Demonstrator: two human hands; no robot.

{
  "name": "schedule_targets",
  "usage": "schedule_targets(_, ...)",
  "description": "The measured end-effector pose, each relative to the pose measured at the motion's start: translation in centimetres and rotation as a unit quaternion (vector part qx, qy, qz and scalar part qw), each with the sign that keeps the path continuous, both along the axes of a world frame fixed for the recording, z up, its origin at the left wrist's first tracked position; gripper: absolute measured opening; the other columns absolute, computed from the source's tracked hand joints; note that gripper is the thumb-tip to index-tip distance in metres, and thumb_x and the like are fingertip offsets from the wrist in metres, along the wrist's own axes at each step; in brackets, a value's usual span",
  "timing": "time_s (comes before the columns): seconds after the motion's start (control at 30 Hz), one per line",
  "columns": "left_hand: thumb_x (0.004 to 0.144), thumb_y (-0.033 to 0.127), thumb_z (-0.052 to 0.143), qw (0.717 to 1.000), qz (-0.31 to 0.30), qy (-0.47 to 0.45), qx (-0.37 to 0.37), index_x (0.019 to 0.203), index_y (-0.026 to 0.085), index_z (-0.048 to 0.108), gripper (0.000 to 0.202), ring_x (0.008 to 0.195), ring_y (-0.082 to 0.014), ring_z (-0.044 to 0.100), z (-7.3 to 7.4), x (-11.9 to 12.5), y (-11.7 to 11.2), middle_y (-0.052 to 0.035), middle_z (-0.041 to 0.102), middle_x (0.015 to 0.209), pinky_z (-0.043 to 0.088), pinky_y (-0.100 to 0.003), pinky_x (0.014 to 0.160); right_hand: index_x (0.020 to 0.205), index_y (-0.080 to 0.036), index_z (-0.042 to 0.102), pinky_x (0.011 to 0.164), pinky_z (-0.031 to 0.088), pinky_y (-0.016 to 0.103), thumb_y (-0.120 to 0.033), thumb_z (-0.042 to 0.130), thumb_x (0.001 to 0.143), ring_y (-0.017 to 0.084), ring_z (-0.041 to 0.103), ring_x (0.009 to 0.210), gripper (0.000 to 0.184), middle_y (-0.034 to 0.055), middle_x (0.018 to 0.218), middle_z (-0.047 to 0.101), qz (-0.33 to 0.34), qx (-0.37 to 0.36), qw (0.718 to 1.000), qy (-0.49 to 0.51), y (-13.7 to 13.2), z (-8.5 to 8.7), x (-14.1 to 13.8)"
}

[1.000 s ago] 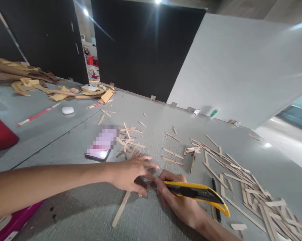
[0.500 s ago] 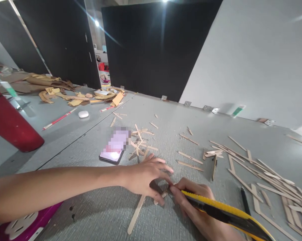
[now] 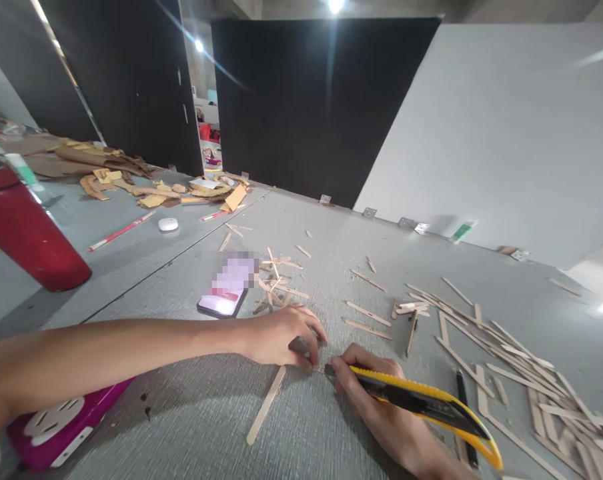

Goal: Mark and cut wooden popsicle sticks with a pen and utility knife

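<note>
My right hand [image 3: 369,393] is closed around a yellow and black utility knife [image 3: 421,397], its blade end pointing left toward my other hand. My left hand [image 3: 284,337] has its fingers curled down, thumb and fingertips pinched close to the blade. What lies between those fingertips is too small or hidden to make out. A flat wooden craft stick [image 3: 266,407] lies on the table just below my left hand. Beyond that hand, a small cluster of crossed wooden sticks [image 3: 276,283] sits beside a phone [image 3: 224,297] with its screen lit.
Many loose craft sticks [image 3: 521,373] spread over the right side, with a black pen [image 3: 461,393] among them. A purple power strip [image 3: 76,420] lies under my left forearm. A red bottle [image 3: 36,233] stands at left. Torn cardboard [image 3: 101,160] lies behind; panels [image 3: 311,107] border the table.
My left hand's spread fingers have curled into a pinch. A small wooden piece that showed under its thumb is no longer visible. My right hand keeps the knife; the view has shifted slightly.
</note>
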State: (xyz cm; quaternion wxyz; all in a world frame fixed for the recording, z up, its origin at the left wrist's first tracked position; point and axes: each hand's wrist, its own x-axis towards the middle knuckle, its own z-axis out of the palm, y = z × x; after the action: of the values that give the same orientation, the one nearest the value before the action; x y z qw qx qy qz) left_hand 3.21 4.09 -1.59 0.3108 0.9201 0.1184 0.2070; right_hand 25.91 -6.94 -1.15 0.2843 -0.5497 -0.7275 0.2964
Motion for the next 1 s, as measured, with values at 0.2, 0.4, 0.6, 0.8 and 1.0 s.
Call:
schedule_targets(0.2,0.088,0.021,0.080,1.000,-0.003,-0.011,0.015,0.091,0.025,0.082,0.005,0.122,-0.0210,0.063,-0.2,0.0,0.0,-0.0050,0.072,0.123,0.046,-0.037,0.107,0.073,-0.023,0.055,0.050,0.036,0.027,-0.051,0.051,0.105,0.013,0.042,0.055,0.043,-0.0043,0.060,0.049,-0.007,0.015,1.000,0.006,-0.1,-0.1,0.2)
schedule_targets(0.4,0.094,0.018,0.073,0.999,0.008,-0.013,0.043,0.091,0.027,0.081,0.012,0.118,-0.0195,0.065,-0.2,0.4,-0.6,-0.0036,0.074,0.118,0.048,-0.036,0.104,0.069,-0.025,0.049,0.050,0.037,0.030,-0.049,0.049,0.106,0.014,0.042,0.053,0.045,-0.0044,0.057,0.048,-0.005,0.028,1.000,-0.001,-0.4,0.1,0.1)
schedule_targets(0.6,0.097,0.004,0.054,0.992,0.072,0.004,0.105,0.104,0.017,0.074,0.025,0.101,-0.0219,0.066,0.3,0.2,-2.7,-0.0082,0.073,0.105,0.048,-0.038,0.097,0.071,-0.025,0.049,0.053,0.042,0.030,-0.051,0.048,0.106,0.016,0.047,0.056,0.044,-0.0030,0.060,0.052,-0.021,0.032,0.999,-0.035,-0.2,-0.4,0.4)
schedule_targets(0.8,0.106,0.033,0.050,0.975,0.092,0.068,0.191,0.126,0.020,0.069,0.030,0.115,-0.0304,0.063,1.2,-1.3,-8.5,-0.0131,0.070,0.119,0.047,-0.047,0.100,0.073,-0.025,0.052,0.054,0.040,0.029,-0.049,0.051,0.106,0.014,0.046,0.057,0.041,-0.0045,0.061,0.050,-0.022,0.032,0.999,-0.008,-0.1,-0.5,0.5)
schedule_targets(1.0,0.108,0.044,0.047,0.958,0.092,0.087,0.256,0.131,0.019,0.065,0.039,0.128,-0.0341,0.058,1.0,-1.0,-9.3,-0.0172,0.064,0.133,0.040,-0.054,0.110,0.069,-0.024,0.050,0.054,0.041,0.030,-0.049,0.051,0.106,0.014,0.048,0.056,0.044,-0.0038,0.060,0.053,0.001,0.033,0.999,0.011,-0.3,0.1,-0.1)
